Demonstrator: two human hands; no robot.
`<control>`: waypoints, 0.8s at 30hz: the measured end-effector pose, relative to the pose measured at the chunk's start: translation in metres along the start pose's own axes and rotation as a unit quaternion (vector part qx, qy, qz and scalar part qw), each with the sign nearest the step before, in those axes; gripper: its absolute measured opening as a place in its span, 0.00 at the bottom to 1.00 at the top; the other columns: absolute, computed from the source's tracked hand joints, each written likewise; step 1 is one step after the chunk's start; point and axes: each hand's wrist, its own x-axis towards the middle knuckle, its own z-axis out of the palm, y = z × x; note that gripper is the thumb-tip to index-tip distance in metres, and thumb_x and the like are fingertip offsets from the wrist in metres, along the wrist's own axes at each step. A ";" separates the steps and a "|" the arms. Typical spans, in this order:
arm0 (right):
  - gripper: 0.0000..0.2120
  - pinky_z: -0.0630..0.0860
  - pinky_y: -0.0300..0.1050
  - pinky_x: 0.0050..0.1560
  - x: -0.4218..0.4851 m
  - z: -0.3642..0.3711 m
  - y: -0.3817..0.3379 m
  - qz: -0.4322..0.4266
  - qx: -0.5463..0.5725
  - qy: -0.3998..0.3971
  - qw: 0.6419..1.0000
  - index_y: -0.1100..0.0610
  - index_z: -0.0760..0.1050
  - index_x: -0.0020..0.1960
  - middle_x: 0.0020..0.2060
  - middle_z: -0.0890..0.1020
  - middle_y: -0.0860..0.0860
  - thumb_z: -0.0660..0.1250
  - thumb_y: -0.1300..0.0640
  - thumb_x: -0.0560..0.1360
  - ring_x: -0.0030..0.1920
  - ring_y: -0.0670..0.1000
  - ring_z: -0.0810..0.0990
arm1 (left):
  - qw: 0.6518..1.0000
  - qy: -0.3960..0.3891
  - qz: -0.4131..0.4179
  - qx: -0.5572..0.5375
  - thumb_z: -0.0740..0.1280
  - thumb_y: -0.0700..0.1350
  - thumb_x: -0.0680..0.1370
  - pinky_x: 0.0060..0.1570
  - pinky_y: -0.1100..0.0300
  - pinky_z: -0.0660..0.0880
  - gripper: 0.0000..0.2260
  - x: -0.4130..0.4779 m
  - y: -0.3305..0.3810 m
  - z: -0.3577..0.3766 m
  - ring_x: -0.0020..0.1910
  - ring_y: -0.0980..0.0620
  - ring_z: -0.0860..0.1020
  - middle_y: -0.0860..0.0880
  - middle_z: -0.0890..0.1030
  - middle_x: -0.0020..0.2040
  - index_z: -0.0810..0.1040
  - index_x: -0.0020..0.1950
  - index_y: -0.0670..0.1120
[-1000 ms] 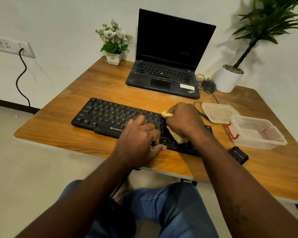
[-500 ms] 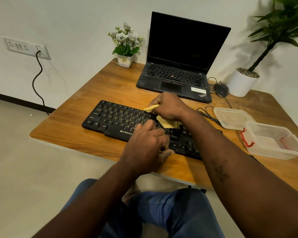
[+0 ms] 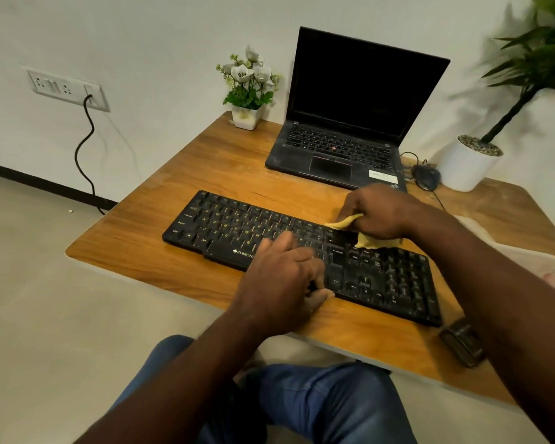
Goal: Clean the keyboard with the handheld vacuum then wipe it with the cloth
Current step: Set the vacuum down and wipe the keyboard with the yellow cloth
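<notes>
While the right hand bunches a yellow cloth down onto the far edge of the black keyboard, the left hand lies palm down on the keys nearer the body. The right hand's fingers are curled round the cloth, knuckles up. One corner of the cloth pokes out toward the left hand from between thumb and forefinger, and another fold shows beneath the heel of the hand. The right forearm reaches in from the lower right and crosses above the number-pad end of the keyboard.

The left hand's fingers are loosely spread and slightly bent, resting on the keys. Its thumb lies along the keyboard's near edge where it meets the wooden desk. It holds nothing. The left forearm rises from the lap.

Just beyond the right hand stands an open laptop with a dark screen. A mouse and a white plant pot sit beyond the right wrist. Well beyond the left hand is a small pot of white flowers. Beside the right forearm, at the desk's near edge, lies a small dark object, too blurred to identify.
</notes>
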 end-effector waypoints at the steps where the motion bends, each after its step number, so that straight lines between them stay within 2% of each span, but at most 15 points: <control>1: 0.11 0.75 0.45 0.52 0.004 -0.002 -0.005 -0.006 -0.013 0.020 1.000 0.45 0.84 0.61 0.56 0.83 0.41 0.70 0.52 0.80 0.52 0.43 0.78 | 1.000 0.002 0.000 -0.001 0.73 0.61 0.72 0.46 0.54 0.64 0.10 0.000 0.000 -0.001 0.49 0.59 0.60 0.60 0.75 0.43 0.79 0.43 0.56; 4: 0.12 0.76 0.45 0.52 0.021 0.000 -0.031 -0.031 -0.003 0.077 0.997 0.45 0.83 0.62 0.57 0.84 0.42 0.70 0.53 0.80 0.53 0.44 0.78 | 0.999 0.016 -0.022 -0.020 0.73 0.62 0.72 0.48 0.53 0.67 0.11 -0.003 -0.001 -0.002 0.49 0.58 0.63 0.60 0.76 0.44 0.79 0.43 0.56; 8: 0.17 0.77 0.48 0.53 0.039 0.006 -0.059 -0.078 -0.075 0.084 0.991 0.43 0.82 0.63 0.60 0.81 0.43 0.68 0.58 0.78 0.60 0.49 0.79 | 0.998 0.031 -0.057 -0.012 0.73 0.66 0.71 0.47 0.55 0.63 0.14 -0.004 -0.002 -0.003 0.48 0.59 0.62 0.62 0.72 0.40 0.77 0.40 0.56; 12: 0.17 0.70 0.44 0.46 0.037 0.003 -0.069 -0.131 -0.163 0.076 0.975 0.48 0.81 0.66 0.58 0.79 0.46 0.67 0.56 0.78 0.57 0.50 0.78 | 0.998 0.032 -0.058 0.005 0.73 0.66 0.71 0.46 0.55 0.61 0.15 -0.004 -0.003 -0.001 0.47 0.59 0.60 0.62 0.71 0.41 0.78 0.39 0.56; 15: 0.13 0.70 0.43 0.43 0.033 0.002 -0.076 -0.171 -0.209 0.071 0.960 0.52 0.82 0.61 0.53 0.78 0.47 0.65 0.53 0.79 0.53 0.50 0.78 | 0.998 0.032 -0.046 0.011 0.72 0.66 0.71 0.46 0.55 0.62 0.15 -0.003 -0.002 0.000 0.47 0.58 0.61 0.61 0.74 0.40 0.79 0.39 0.55; 20: 0.12 0.69 0.42 0.41 0.031 0.002 -0.078 -0.197 -0.236 0.064 0.949 0.52 0.82 0.56 0.52 0.78 0.47 0.62 0.52 0.78 0.51 0.49 0.77 | 0.999 0.032 -0.028 0.020 0.73 0.65 0.71 0.46 0.53 0.65 0.14 -0.004 0.000 -0.001 0.48 0.57 0.61 0.60 0.77 0.41 0.79 0.38 0.55; 24: 0.14 0.73 0.42 0.42 0.027 0.001 -0.074 -0.211 -0.229 0.066 0.948 0.51 0.84 0.56 0.52 0.78 0.46 0.62 0.52 0.77 0.53 0.48 0.78 | 0.999 0.027 -0.028 0.029 0.73 0.65 0.72 0.46 0.53 0.65 0.15 -0.004 0.001 -0.002 0.48 0.56 0.63 0.60 0.77 0.41 0.80 0.38 0.55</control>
